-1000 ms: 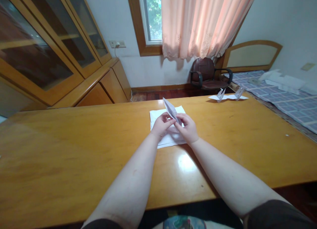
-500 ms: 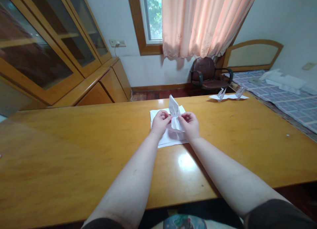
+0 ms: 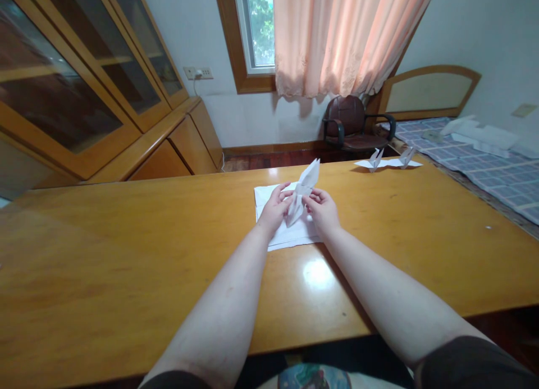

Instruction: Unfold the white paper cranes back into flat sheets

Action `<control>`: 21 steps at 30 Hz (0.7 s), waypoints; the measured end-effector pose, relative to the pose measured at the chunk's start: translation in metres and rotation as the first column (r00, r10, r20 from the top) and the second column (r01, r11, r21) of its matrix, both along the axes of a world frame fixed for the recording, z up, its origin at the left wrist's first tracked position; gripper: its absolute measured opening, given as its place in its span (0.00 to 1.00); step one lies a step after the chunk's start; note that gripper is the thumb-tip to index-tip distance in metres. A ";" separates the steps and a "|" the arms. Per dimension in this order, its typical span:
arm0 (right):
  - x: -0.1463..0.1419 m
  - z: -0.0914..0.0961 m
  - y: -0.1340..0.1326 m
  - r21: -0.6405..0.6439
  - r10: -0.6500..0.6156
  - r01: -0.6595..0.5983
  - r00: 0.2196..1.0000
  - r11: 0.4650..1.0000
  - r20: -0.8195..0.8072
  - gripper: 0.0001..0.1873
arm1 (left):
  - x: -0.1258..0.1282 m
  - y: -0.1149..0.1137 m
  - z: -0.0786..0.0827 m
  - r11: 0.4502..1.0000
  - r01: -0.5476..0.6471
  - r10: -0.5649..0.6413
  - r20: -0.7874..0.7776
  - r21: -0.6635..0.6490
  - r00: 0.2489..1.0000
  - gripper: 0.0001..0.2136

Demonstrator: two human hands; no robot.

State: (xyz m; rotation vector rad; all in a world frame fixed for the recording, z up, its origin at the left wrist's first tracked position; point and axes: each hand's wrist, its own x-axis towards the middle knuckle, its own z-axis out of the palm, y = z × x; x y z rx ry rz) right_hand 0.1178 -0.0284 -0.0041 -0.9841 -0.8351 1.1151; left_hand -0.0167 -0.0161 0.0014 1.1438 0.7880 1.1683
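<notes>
A folded white paper piece, long and pointed at its upper end, is held just above a stack of white paper sheets. My left hand grips its left side, thumb towards me and fingers partly behind it. On the other side my right hand pinches the paper near its middle. The folded piece leans to the right, and its lower end reaches down between my two hands. The fingertips behind the paper are partly hidden.
Two folded white paper birds stand at the far right edge of the wooden table. Beyond it are a brown armchair, a bed with a checked cover, and a glass-door cabinet at left.
The folded paper has turned between my hands: its upper tip now leans right instead of pointing up and slightly left. My left fingers have spread a little along it.
</notes>
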 end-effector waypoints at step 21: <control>0.011 -0.001 0.006 -0.036 -0.190 0.187 0.962 0.982 -0.196 0.14 | 0.002 -0.004 0.001 1.000 -0.030 0.031 -0.219 0.009 0.975 0.19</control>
